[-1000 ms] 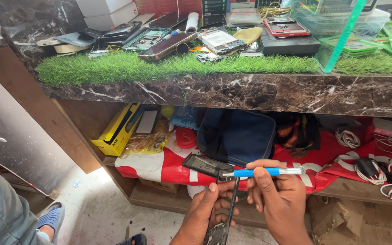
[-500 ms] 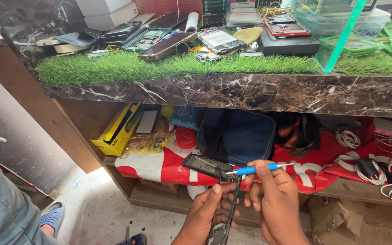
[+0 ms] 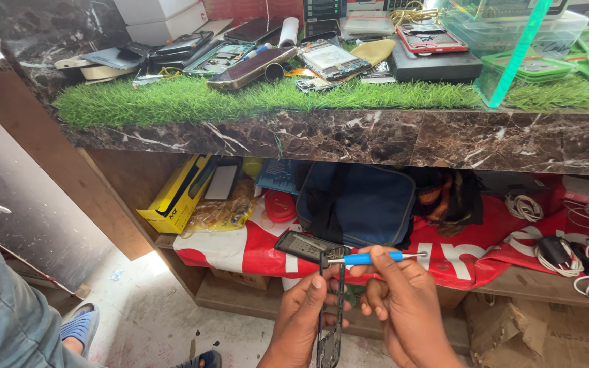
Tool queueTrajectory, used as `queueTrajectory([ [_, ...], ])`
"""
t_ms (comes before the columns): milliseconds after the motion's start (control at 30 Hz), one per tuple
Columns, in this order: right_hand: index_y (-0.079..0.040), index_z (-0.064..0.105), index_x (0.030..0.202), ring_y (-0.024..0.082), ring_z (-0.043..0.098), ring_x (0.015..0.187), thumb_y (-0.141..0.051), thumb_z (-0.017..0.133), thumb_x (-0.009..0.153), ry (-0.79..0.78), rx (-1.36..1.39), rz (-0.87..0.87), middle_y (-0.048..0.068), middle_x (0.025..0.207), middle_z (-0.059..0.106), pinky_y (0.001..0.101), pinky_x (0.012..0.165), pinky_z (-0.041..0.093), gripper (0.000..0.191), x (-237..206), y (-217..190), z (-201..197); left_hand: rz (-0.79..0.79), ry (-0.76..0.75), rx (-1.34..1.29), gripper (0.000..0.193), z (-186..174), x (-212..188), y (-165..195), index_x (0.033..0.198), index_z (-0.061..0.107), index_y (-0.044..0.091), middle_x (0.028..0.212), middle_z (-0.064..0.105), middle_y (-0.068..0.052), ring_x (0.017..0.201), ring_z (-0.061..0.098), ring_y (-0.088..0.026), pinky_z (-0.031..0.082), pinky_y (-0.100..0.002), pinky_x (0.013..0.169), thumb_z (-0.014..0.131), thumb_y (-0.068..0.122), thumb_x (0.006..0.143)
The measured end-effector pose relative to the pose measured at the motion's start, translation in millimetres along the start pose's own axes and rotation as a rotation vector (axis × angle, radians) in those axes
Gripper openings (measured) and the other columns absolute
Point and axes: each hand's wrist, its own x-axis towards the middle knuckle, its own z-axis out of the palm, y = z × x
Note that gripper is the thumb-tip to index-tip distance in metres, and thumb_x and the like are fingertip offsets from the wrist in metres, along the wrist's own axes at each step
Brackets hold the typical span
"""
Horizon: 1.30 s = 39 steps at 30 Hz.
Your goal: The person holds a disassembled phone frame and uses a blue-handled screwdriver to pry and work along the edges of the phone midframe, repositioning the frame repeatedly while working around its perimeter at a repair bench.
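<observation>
- The left hand (image 3: 301, 320) keeps its grip clamped on a dark phone frame (image 3: 328, 327), held upright below the counter (image 3: 376, 140); a small dark phone part (image 3: 303, 245) sits at the frame's top, as half a second ago.
- The right hand (image 3: 403, 307) stays closed around a blue-handled screwdriver (image 3: 369, 258); its tip meets the frame's upper end.
- Against the earlier frame, the screwdriver lies more level, and both hands have barely shifted.
- Behind them, a blue bag (image 3: 359, 204) rests on the red cloth (image 3: 240, 245) of the shelf.
</observation>
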Motion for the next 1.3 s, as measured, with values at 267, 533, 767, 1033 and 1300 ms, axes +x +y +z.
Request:
queueTrajectory([
  [267,0.004,0.072,0.102,0.009,0.048,0.04,-0.014,0.064,0.093,0.025,-0.345,-0.097,0.014,0.076,0.074,0.0293,0.04,0.041,0.022,-2.3,-2.3,4.3,-0.038,-0.045,-0.177,0.076,2.3,-1.3,4.1,0.134,0.058,-0.006,0.107,0.067,-0.012,0.09,0.069,-0.019,0.06,-0.036,0.068,0.049,0.059,0.096],
  [533,0.006,0.067,0.103,0.008,0.046,0.04,-0.01,0.059,0.097,0.032,-0.186,-0.269,0.01,0.073,0.067,0.0281,0.04,0.046,0.019,-3.3,-3.5,1.9,-0.059,-0.129,-0.306,0.087,-1.1,-3.1,11.1,0.14,0.055,-0.004,0.113,0.064,-0.012,0.095,0.066,-0.02,0.059,-0.037,0.076,0.035,0.068,0.095],
  [767,0.007,0.068,0.103,0.009,0.046,0.039,-0.014,0.059,0.097,-0.022,-0.121,-0.157,0.013,0.075,0.07,0.0282,0.04,0.045,0.024,-6.2,-1.8,6.0,-0.066,-0.197,-0.287,0.089,1.5,-6.5,11.3,0.14,0.053,-0.008,0.114,0.063,-0.015,0.097,0.067,-0.021,0.059,-0.037,0.076,0.037,0.068,0.096],
  [1033,0.006,0.068,0.103,0.008,0.045,0.039,-0.017,0.061,0.099,-0.005,-0.132,-0.302,0.013,0.076,0.069,0.0283,0.039,0.044,0.024,-6.9,-4.6,4.0,-0.027,-0.14,-0.223,0.089,4.5,-6.6,16.8,0.141,0.053,-0.009,0.115,0.063,-0.014,0.095,0.067,-0.02,0.059,-0.036,0.074,0.041,0.066,0.095],
  [1300,0.004,0.066,0.102,0.009,0.042,0.04,-0.017,0.058,0.1,0.102,-0.039,-0.195,0.01,0.078,0.067,0.0285,0.041,0.043,0.023,-0.8,-11.8,2.1,0.056,-0.184,-0.169,0.09,1.5,-5.9,19.0,0.146,0.052,-0.007,0.116,0.062,-0.014,0.097,0.066,-0.019,0.059,-0.035,0.075,0.041,0.067,0.096],
])
